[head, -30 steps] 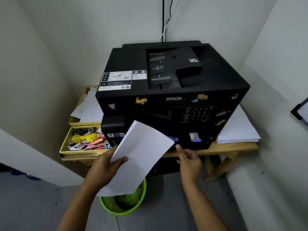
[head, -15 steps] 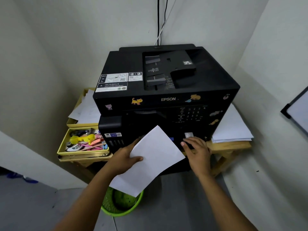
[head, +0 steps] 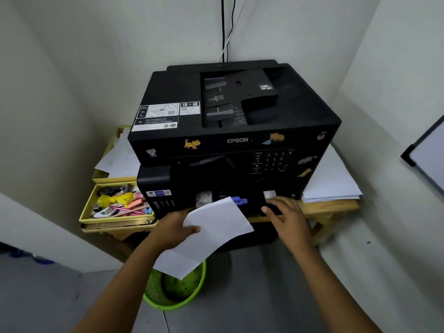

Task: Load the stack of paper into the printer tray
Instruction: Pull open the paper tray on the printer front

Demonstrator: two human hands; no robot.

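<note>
Two hands apart: left hand [head: 174, 228] pinching paper [head: 206, 236], right hand [head: 287, 216] spread at printer [head: 230, 131] front.

Hidden, cropped and unreadable parts around the printer front

The paper [head: 206, 233] covers the left hand's [head: 176, 228] fingers and part of the printer's [head: 235, 121] lower front; the right hand's [head: 287, 216] fingertips blend into the dark slot, so contact there cannot be told. The label text [head: 156, 116] at upper left of the lid is too small to read. A white board [head: 426, 152] is cut by the right edge; the green basket [head: 175, 290] is partly behind the sheet.
</note>
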